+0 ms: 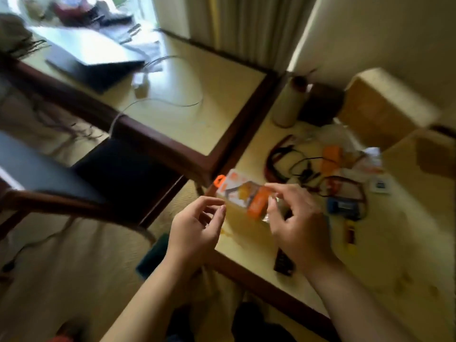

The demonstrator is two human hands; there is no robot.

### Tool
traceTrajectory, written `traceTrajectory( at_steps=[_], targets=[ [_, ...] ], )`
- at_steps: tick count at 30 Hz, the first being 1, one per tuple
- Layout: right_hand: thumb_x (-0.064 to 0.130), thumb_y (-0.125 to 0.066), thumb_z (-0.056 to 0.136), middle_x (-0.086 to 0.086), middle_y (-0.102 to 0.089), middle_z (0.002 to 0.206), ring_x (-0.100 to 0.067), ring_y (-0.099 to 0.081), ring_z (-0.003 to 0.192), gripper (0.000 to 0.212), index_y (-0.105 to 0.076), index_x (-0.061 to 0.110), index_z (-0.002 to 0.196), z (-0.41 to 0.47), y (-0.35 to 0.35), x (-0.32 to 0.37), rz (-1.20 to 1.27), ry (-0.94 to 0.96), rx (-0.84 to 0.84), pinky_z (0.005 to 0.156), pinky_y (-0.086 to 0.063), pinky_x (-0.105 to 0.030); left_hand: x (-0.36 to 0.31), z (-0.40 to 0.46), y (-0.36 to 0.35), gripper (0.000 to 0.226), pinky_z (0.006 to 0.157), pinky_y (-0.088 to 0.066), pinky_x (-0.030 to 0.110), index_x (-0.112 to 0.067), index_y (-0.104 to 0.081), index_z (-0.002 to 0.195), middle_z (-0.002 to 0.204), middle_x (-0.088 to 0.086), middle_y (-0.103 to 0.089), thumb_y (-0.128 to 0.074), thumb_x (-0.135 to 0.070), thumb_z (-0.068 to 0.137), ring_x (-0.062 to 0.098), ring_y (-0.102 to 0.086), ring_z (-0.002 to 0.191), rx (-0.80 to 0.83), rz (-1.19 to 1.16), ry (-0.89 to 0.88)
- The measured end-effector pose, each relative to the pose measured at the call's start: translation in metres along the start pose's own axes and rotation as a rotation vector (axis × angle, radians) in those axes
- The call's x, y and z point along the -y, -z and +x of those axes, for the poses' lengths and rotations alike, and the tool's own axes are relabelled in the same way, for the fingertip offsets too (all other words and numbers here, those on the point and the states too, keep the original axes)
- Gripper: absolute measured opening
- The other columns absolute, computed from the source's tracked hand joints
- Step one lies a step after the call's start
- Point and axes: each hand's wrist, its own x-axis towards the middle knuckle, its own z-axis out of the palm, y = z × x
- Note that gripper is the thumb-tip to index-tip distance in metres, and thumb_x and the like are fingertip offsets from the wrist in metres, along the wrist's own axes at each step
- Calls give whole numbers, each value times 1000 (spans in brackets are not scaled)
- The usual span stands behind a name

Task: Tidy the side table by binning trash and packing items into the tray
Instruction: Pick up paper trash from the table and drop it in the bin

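Note:
An orange-and-white retail package [235,190] lies near the front left corner of the side table [246,233]. My right hand [299,228] is at its right end, with index finger and thumb curled around the orange end, where something clear and shiny shows. My left hand [197,225] hovers just left of the package with loosely curled fingers and holds nothing. Behind the package lie tangled black and red cables [303,169], an orange item [332,159], a blue item [343,207], crumpled wrapping [369,156] and a white card [381,186]. The frame is blurred.
A dark flat object [283,264] lies by my right wrist and a small red-yellow item [351,236] to its right. At the back stand a cream cylinder [290,104], a dark box [320,104] and a cardboard box [385,104]. A desk with a laptop [91,60] is at left.

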Motion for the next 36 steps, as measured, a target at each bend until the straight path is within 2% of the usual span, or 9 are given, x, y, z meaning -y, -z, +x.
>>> traceTrajectory(
  at_steps=[5, 8, 13, 17, 20, 23, 25, 29, 36],
  targets=[
    [16, -67, 95, 7, -66, 110, -14, -65, 101, 25, -72, 17, 120, -2, 89, -68, -79, -115, -118, 84, -59, -34, -65, 14, -78, 12, 70, -62, 34, -31, -74, 107, 93, -16, -73, -71, -30, 96, 7, -70, 81, 168, 10, -142],
    [20, -66, 95, 5, -67, 111, -14, -64, 102, 24, -71, 20, 119, -10, 125, -103, -138, -181, -82, 84, -54, -25, -99, 15, -110, 14, 69, -63, 29, -32, -70, 110, 96, -12, -71, -66, -36, 97, 0, -68, 85, 262, 56, -158],
    [29, -62, 95, 1, -65, 117, -22, -58, 109, 30, -65, 23, 124, -10, 156, -144, -177, -405, -17, 85, -52, -34, -132, 24, -145, 11, 69, -58, 19, -44, -64, 109, 98, -18, -68, -64, -40, 98, -5, -66, 87, 329, 196, -173],
    [34, -59, 96, 1, -63, 119, -22, -57, 111, 32, -64, 27, 127, 5, 162, -156, -139, -469, -15, 83, -51, -33, -147, 50, -166, 11, 63, -48, 11, -43, -62, 108, 97, -17, -68, -65, -37, 99, -6, -65, 84, 358, 280, -132],
    [35, -59, 97, -3, -61, 122, -25, -57, 112, 36, -62, 26, 132, 18, 160, -160, -130, -518, 12, 84, -53, -35, -149, 77, -188, 11, 69, -53, 17, -43, -62, 108, 100, -16, -69, -64, -37, 99, -2, -66, 85, 413, 327, -124],
    [35, -57, 95, -5, -57, 134, -28, -55, 120, 44, -57, 25, 139, 36, 156, -168, -100, -558, 98, 95, -54, -43, -148, 108, -215, 19, 78, -60, 29, -37, -65, 117, 103, -16, -67, -63, -38, 98, 1, -66, 90, 457, 408, -158],
    [34, -57, 94, -5, -55, 134, -29, -54, 121, 45, -56, 25, 138, 49, 153, -179, -83, -563, 131, 95, -54, -45, -149, 131, -233, 24, 83, -61, 34, -34, -65, 122, 106, -14, -67, -64, -35, 98, 3, -65, 92, 486, 457, -202],
    [34, -60, 93, -1, -54, 137, -26, -55, 119, 49, -52, 31, 142, 73, 144, -201, -136, -604, 156, 91, -54, -42, -151, 179, -267, 27, 81, -51, 26, -34, -63, 127, 119, -9, -66, -62, -31, 100, 6, -57, 95, 496, 614, -318],
    [36, -58, 100, -4, -51, 137, -27, -48, 129, 51, -45, 28, 149, 119, 123, -242, -255, -630, 190, 100, -50, -44, -147, 264, -322, 26, 87, -57, 37, -37, -65, 124, 123, -3, -66, -56, -29, 101, 17, -62, 106, 516, 754, -359]
  ],
)
